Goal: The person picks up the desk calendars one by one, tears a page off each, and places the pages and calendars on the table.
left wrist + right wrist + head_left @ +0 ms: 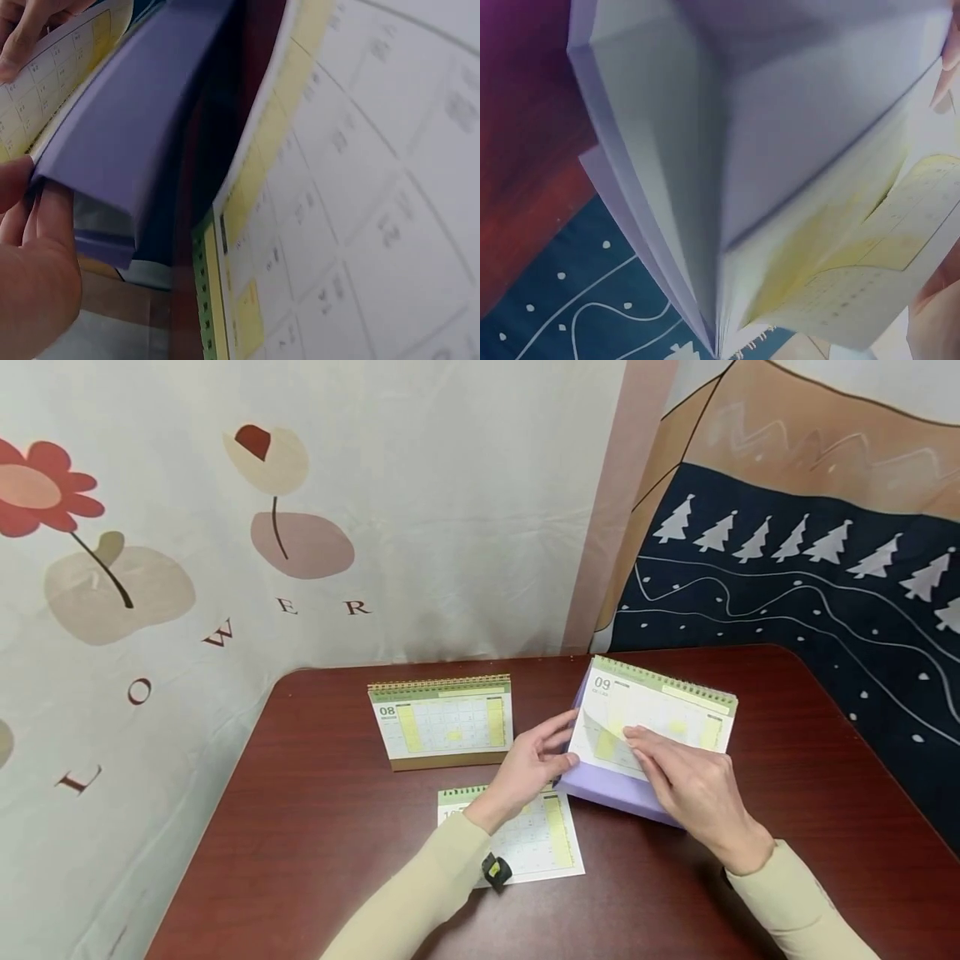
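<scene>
A purple desk calendar (618, 792) with a green-topped page marked 09 (648, 689) stands tilted at the right of the table. My left hand (525, 768) grips its left edge, thumb in front and fingers behind; the left wrist view shows the hollow purple stand (135, 112) between them. With thumb and fingers, my right hand (697, 785) pinches the lower part of the 09 page. That page's lower left corner is lifted and bent, baring another sheet beneath. In the right wrist view the curled page (900, 255) hangs away from the stand.
Left of the purple calendar stands a second desk calendar (450, 722) showing 08, on a brown base. A loose calendar sheet (536, 852) lies flat in front, partly under my left forearm. Printed cloth (465, 527) hangs behind the dark red table (300, 827).
</scene>
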Demonstrator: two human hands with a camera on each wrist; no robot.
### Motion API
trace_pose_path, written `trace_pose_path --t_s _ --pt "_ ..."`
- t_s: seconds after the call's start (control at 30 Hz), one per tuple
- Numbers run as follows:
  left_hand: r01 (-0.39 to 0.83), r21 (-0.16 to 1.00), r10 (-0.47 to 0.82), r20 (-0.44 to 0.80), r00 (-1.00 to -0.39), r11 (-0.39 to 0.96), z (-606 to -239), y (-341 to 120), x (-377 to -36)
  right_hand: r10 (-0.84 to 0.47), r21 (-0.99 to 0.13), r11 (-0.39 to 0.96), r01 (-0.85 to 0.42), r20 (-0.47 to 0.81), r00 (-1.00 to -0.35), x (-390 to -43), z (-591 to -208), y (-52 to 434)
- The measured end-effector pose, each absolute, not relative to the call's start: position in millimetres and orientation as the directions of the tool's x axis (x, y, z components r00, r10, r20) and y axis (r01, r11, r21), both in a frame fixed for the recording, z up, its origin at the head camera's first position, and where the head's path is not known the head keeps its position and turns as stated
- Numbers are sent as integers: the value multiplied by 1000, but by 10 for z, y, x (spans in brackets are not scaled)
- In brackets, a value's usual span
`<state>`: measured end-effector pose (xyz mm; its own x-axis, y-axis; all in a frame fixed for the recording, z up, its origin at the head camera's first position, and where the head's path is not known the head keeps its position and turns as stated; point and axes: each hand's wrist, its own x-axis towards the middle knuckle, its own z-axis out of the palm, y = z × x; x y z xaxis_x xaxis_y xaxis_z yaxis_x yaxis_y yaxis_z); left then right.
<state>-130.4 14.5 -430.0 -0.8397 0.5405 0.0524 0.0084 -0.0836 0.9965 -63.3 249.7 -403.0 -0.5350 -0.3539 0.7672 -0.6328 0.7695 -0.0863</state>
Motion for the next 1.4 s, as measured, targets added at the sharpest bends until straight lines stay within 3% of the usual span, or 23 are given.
trace_pose_path --t_s 0.13,0.57,1.17,1.4 --pt "-31 993 507 33 -862 -118 -4280 161 -1301 -322 -72 771 -633 813 -484 -643 -4000 2469" --pt "-16 989 412 48 -910 -150 -4266 158 -1299 -159 -175 751 -636 888 -432 -669 -3997 2429" --pt "16 990 364 67 -929 -144 -4256 188 -1275 -15 -325 746 -581 864 -503 -677 -3982 2443" --pt "23 990 365 74 -928 -142 -4272 185 -1282 119 -413 750 -516 852 -509 -651 -3915 2430"
